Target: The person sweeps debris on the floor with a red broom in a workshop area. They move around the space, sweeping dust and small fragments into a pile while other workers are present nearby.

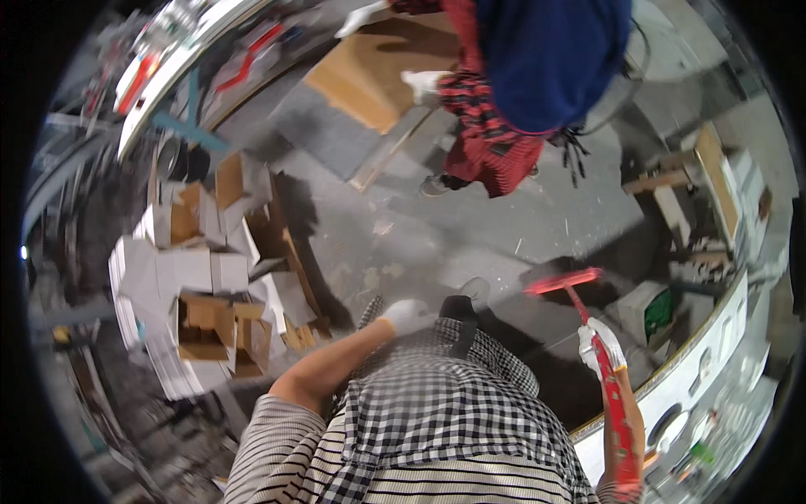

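Observation:
My right hand point(602, 346), in a white glove, is closed around the shaft of a red long-handled T-shaped tool point(578, 304). Its crossbar points away from me over the floor, and the thick red handle runs back along my forearm; I cannot make out its exact kind. My left hand point(407, 317), also gloved in white, hangs beside my checked apron point(453, 403) at thigh height. Blur hides its fingers, and no object shows in it.
Open cardboard boxes point(189, 277) are piled at left. Ahead, a person in a blue top point(550, 59) with white gloves is beside a large cardboard sheet point(386, 67). A white-topped bench point(705, 361) and a box with green contents point(645, 315) stand at right.

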A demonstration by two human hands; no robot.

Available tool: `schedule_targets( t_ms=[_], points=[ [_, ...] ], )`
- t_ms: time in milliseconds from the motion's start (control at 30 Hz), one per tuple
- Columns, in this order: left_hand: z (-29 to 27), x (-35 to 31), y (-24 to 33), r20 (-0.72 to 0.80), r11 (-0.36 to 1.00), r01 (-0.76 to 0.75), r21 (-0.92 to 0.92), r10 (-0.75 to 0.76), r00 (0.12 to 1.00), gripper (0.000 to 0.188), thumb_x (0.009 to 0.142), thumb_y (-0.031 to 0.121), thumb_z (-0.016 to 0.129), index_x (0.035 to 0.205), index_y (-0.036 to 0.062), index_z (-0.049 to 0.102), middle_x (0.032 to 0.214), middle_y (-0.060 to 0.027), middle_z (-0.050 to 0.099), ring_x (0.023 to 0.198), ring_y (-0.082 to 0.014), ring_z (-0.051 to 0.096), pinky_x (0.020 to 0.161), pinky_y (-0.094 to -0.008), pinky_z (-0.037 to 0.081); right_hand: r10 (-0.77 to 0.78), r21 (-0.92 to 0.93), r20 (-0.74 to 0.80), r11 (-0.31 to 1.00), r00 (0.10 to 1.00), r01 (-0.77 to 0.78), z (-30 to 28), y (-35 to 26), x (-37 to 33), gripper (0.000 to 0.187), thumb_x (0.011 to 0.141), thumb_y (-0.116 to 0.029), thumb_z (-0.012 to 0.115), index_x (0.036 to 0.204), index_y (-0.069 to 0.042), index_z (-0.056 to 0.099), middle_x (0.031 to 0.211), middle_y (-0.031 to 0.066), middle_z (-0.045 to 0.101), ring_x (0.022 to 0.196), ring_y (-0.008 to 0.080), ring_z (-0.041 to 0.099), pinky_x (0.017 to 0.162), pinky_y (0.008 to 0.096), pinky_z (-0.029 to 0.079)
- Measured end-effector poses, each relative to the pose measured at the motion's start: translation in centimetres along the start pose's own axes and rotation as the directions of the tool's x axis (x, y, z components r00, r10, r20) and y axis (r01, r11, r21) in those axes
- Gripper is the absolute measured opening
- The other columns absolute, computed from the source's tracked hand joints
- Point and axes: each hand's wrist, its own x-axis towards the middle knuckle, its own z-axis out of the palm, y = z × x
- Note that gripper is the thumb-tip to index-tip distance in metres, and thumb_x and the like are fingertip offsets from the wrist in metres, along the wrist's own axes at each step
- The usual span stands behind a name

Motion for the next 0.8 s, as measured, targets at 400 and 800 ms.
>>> schedule_targets(
  t_ms=[400,800],
  points=[
    [0.7,-18.6,-11.2,-0.137,0.830,0.243,-0.502,-0.354,0.925,0.040,0.081,0.039,0.064,0.101,0.0047,0.071,0.099,-0.0181,0.070,0.096,-0.0320,0.066,0.087,-0.0395,0.050,0.088,-0.941,-0.224,0.239,0.970,-0.239,24.5,21.0,3.5,0.014,0.094,-0.017,0.062,0.102,-0.009,0.055,0.075,0.0005,0.056,0.054,0.0057,0.050,0.044,0.0223,0.042],
    [8.5,-25.8,-19.2,-0.125,0.527,0.333,-0.782,-0.655,0.745,0.041,0.084,0.033,0.066,0.106,-0.0011,0.070,0.102,-0.0165,0.071,0.098,-0.0274,0.066,0.089,-0.0356,0.049,0.353,-0.946,0.128,0.324,0.927,0.007,41.5,30.2,33.3,0.014,0.094,-0.018,0.062,0.096,-0.008,0.053,0.075,0.0008,0.057,0.056,0.0074,0.053,0.046,0.0224,0.044]
  ],
)
